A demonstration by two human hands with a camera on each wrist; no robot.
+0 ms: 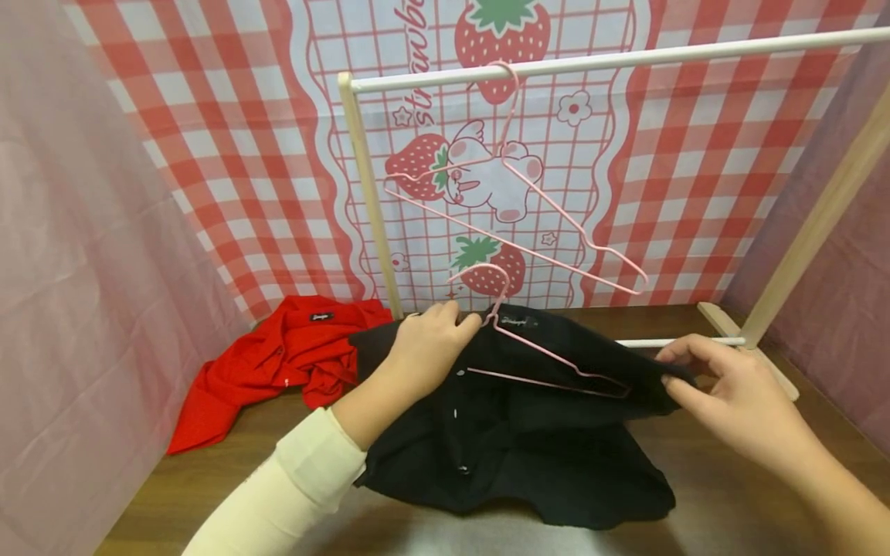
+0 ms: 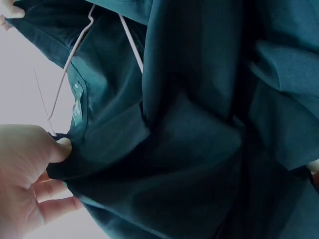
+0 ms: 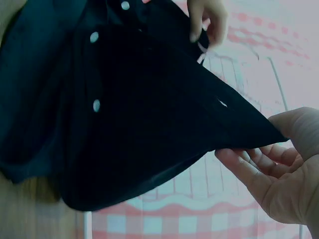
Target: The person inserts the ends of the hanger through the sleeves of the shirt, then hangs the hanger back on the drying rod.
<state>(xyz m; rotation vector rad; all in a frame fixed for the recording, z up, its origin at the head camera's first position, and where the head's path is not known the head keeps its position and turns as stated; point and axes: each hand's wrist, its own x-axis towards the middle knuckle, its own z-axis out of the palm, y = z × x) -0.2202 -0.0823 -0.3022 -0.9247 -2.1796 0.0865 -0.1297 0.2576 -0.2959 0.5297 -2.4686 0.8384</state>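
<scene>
A black buttoned shirt (image 1: pixel 514 448) hangs between the two hands, a small label inside its neck. Within its opening lies a pink wire hanger (image 1: pixel 535 344), its hook standing up past the neckline. My left hand (image 1: pixel 424 347) pinches the shirt's edge right beside the hanger's neck; in the left wrist view, the thumb (image 2: pixel 61 149) presses the cloth. At the other side, my right hand (image 1: pixel 737 394) pinches the shirt's right edge between thumb and fingers, stretching it outward. The right wrist view shows this cloth pulled to a point, with white buttons (image 3: pixel 96 105) further along.
Above, another pink hanger (image 1: pixel 556 259) hangs from the white rail (image 1: pixel 695 52) of a wooden-post rack (image 1: pixel 371 193). A red shirt (image 1: pixel 243 378) lies crumpled on the wooden table (image 1: pixel 229 494) at left. Behind is a strawberry-patterned checked cloth (image 1: pixel 229 147).
</scene>
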